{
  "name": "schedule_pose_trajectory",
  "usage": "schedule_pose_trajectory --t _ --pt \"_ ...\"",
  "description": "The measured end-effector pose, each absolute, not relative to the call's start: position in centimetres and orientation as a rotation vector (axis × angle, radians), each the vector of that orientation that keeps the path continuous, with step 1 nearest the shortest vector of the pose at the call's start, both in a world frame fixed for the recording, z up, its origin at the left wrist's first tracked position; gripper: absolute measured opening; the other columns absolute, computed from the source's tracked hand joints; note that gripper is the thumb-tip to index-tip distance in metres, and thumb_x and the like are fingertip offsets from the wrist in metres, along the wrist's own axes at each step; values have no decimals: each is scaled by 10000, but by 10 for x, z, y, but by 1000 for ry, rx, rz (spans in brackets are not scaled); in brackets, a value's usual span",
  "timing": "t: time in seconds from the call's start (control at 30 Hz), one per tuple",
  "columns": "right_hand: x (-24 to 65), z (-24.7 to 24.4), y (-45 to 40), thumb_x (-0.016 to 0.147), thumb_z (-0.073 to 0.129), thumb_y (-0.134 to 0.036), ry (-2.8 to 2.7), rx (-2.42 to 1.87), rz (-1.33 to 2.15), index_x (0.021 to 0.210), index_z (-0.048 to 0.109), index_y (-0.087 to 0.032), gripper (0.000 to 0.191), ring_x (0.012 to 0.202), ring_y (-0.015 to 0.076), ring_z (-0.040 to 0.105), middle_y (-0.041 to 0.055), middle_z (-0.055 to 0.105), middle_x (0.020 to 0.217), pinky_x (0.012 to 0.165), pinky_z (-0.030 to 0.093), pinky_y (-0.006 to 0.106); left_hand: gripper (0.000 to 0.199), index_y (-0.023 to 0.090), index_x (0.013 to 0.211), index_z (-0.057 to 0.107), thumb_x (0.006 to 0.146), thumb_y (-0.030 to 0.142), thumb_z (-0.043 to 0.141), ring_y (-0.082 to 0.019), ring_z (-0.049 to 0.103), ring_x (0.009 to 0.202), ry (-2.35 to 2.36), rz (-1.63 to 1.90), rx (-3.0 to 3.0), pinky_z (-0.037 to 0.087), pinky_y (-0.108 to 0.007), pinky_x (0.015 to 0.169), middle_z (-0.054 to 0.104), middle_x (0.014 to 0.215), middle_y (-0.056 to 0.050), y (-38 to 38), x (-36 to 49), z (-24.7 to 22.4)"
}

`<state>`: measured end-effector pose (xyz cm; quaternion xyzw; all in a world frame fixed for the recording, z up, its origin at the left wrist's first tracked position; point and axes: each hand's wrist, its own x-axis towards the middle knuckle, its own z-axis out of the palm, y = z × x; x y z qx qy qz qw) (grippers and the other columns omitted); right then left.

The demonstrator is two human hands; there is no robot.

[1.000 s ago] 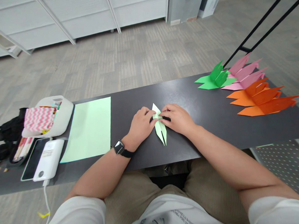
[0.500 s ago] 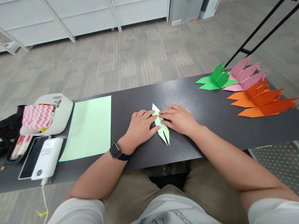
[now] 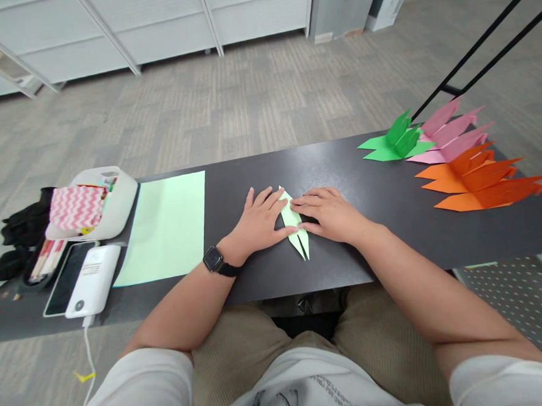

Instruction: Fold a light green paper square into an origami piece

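A pale green folded paper piece (image 3: 291, 217) lies flat on the dark table, long and narrow, with one point away from me and two split points toward me. My left hand (image 3: 263, 220) rests on its left edge, fingers spread, thumb across its lower part. From the other side my right hand (image 3: 327, 215) touches the right edge with its fingertips, fingers stretched out. Both thumbs come close together on the paper just above the slit. Neither hand grips the paper; they press it from above.
Left of my hands lies a light green sheet (image 3: 166, 225). Beyond it are a white basket (image 3: 126, 202), a phone (image 3: 59, 295) and a white power bank (image 3: 93, 281) with a cable. At the right stand green (image 3: 398, 141), pink (image 3: 454, 132) and orange folded papers (image 3: 481, 181).
My left hand has spread its fingers and reached further up the paper. Its thumb has slid right toward the right thumb. The whole view has shifted slightly.
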<state>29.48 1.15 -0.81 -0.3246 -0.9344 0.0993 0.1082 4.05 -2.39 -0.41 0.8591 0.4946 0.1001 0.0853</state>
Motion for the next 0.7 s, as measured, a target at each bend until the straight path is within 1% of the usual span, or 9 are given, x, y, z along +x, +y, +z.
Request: schedule_pose_trajectory --t 0.07,0.17,0.27,0.37,0.5,0.57,0.63,0.7 --pt "296 -8 12 1020 683 -389 -2759 -946 300 1469 691 -297 458 1390 375 544 57 671 1544 1181 362 623 771 223 1572 548 978 705 648 -427 339 1615 1471 277 2542 99 -751 1330 426 1739 -138 -23 39 -6" --pt "296 -8 12 1011 688 -383 -2760 -958 313 1492 674 -326 484 1437 381 517 46 667 1549 1247 291 679 779 223 1575 546 971 702 658 -437 297 1636 1472 275 2534 88 -752 1332 391 1757 -142 -23 39 -8" --pt "296 -8 12 1012 686 -377 -2756 -970 341 1503 664 -332 494 1466 380 508 44 660 1557 1275 264 703 783 201 1572 546 976 698 649 -442 245 1658 1456 261 2539 86 -760 1326 340 1779 -156 -22 39 -8" --pt "296 -9 12 1008 693 -373 -2752 -971 366 1507 659 -332 502 1493 381 497 45 653 1564 1289 244 722 825 188 1579 537 963 725 648 -439 266 1650 1455 246 2540 59 -762 1327 351 1774 -157 -20 39 -7" --pt "296 -12 13 999 707 -364 -2725 -966 395 1492 668 -324 496 1513 381 490 49 656 1558 1303 207 737 961 195 1680 412 942 764 647 -433 305 1631 1487 243 2545 24 -745 1335 380 1761 -152 -18 37 -9" --pt "296 -13 14 991 719 -362 -2698 -952 428 1482 673 -320 495 1513 377 494 53 663 1550 1301 214 735 983 218 1701 387 938 786 632 -436 304 1630 1501 236 2565 10 -745 1335 384 1761 -138 -18 36 -10" --pt "297 -13 16 982 729 -354 -2645 -929 461 1468 680 -324 489 1506 367 505 54 678 1529 1291 250 716 968 240 1693 412 934 802 623 -446 301 1627 1519 240 2590 7 -754 1331 402 1754 -123 -19 36 -11" --pt "297 -10 17 987 716 -339 -2561 -897 464 1424 712 -324 437 1468 350 539 58 710 1478 1270 306 669 928 249 1674 452 942 792 621 -455 324 1610 1558 262 2604 20 -764 1328 440 1731 -122 -20 35 -10"
